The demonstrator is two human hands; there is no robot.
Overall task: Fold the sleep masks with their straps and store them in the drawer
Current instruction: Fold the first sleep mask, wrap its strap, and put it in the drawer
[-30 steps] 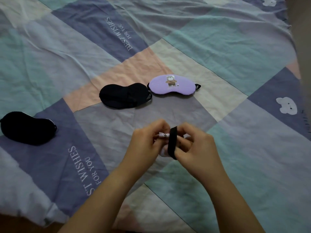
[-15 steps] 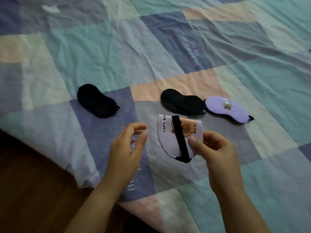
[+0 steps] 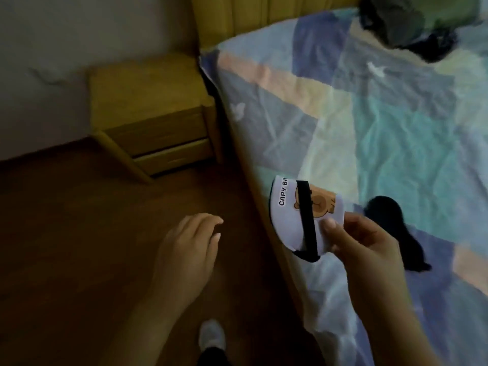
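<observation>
View has swung from bedspread to nightstand (image 3: 150, 112); right hand (image 3: 369, 249) pinches folded sleep mask (image 3: 290, 223) beside it. Left hand (image 3: 187, 252) nearer nightstand, fingers loosely spread, empty.

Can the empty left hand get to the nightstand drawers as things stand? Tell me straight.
Probably yes. The left hand is open and holds nothing, and only bare wooden floor lies between it and the shut nightstand drawers. They look well ahead, so a step or lean seems likely.
</observation>
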